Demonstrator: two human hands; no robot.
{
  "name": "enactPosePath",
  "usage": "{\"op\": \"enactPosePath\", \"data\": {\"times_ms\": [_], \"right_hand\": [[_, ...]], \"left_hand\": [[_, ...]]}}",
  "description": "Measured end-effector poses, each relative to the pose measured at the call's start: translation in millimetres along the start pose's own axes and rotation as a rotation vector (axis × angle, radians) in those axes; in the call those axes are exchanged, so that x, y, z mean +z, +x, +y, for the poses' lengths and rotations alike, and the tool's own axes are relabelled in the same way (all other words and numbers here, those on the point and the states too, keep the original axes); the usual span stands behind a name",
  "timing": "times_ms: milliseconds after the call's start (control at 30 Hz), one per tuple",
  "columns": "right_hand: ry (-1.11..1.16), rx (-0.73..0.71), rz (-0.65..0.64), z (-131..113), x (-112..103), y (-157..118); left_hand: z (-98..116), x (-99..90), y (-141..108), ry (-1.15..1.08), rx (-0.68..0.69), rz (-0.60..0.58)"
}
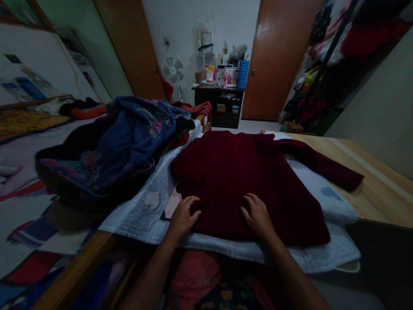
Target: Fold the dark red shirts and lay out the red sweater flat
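A dark red long-sleeved garment lies spread out in front of me, with one sleeve stretched to the right. Beneath it is a pale blue quilted cloth with heart shapes. My left hand rests at the garment's left edge, fingers curved and apart. On the garment's lower middle lies my right hand, its thumb and fingers also apart. Neither hand is closed on the fabric. Beside my left hand, a flat pinkish item with a dark edge is partly covered by the garment.
A heap of clothes with a blue floral garment stands to the left, on the bed. At right is a light wooden surface. Farther back are a white fan, a dark cabinet and hanging clothes.
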State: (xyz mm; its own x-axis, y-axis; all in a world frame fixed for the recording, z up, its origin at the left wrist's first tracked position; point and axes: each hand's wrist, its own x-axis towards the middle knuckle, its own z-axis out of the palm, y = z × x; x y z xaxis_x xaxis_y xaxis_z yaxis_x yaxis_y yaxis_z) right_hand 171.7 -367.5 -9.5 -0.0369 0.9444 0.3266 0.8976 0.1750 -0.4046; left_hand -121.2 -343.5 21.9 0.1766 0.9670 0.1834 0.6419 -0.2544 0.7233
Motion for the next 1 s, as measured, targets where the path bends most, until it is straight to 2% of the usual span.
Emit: {"op": "enactPosePath", "data": {"times_ms": [200,400,500,633,767,900,1000], "right_hand": [[0.001,0.001,-0.014,1.2,0.6,0.6],[0.008,-0.006,0.003,2.6,2.3,0.6],[0.009,-0.009,0.008,2.5,1.9,0.6],[0.009,-0.004,0.002,1.5,0.4,0.1],[0.023,-0.009,0.018,1.6,-0.1,-0.6],[0.032,-0.011,0.027,1.4,-0.7,-0.3],[0.038,0.003,0.020,-0.1,-2.3,-0.9]], "left_hand": [[0.3,8.8,0.4,0.206,0.017,0.091],[-2.1,13.2,0.9,0.300,0.061,0.172],[1.6,10.4,1.2,0.319,0.060,0.176],[6.6,-0.7,1.2,0.344,0.029,0.181],[5.0,-21.3,-1.3,0.439,-0.015,0.220],[-1.8,-44.4,-7.2,0.507,-0.134,0.179],[-8.6,-55.3,-11.8,0.555,-0.152,0.115]]}}
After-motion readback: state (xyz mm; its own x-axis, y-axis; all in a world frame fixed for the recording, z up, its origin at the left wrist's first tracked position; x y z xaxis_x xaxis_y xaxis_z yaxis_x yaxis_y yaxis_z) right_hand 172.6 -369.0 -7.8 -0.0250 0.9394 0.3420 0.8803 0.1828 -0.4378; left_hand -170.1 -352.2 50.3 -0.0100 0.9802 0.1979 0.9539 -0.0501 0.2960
